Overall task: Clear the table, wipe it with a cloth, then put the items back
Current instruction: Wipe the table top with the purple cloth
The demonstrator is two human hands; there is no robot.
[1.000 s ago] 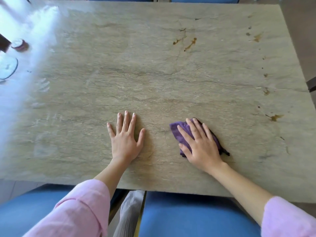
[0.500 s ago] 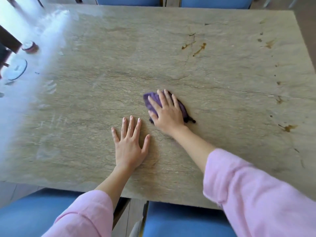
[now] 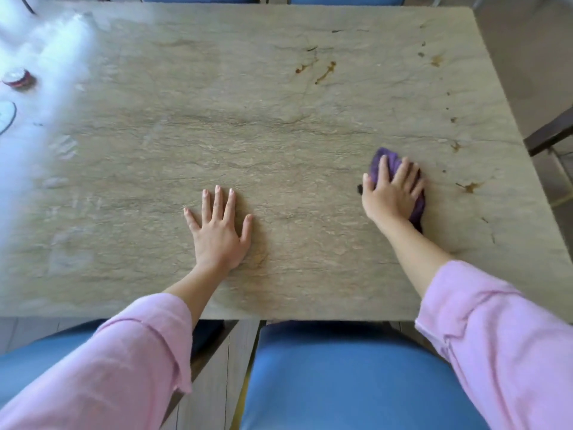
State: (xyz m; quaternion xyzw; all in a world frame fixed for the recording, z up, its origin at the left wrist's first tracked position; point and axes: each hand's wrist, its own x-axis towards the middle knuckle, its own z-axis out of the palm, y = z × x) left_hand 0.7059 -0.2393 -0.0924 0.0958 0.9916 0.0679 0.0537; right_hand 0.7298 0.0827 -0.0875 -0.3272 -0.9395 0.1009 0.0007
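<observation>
While the left hand stays flat on the stone table with fingers straight and spread, holding nothing, the right hand has swept the purple cloth across from just beyond the left hand's fingertips half a second ago to the right part of the top, well apart from the left hand now. A second ago the same hand and cloth sat nearer the front edge, so the wiping runs in back-and-forth passes; I judge the wipe step is mid-way, with the middle covered and the right side being reached. Right-hand fingers lie straight and slightly spread, palm pressing down on the cloth, not pinching it. The cloth is bunched under the palm, its long axis running from far-left to near-right: one end pokes out past the fingertips toward the far side, the other trails out beside the wrist toward the near right. Brown marks further back and more just right of the cloth look unwiped, though they may be in the stone; cannot tell. At the far left, in glare, a small round red-rimmed item and a glass disc edge sit on the surface. Blue chair seats show below the near edge.
</observation>
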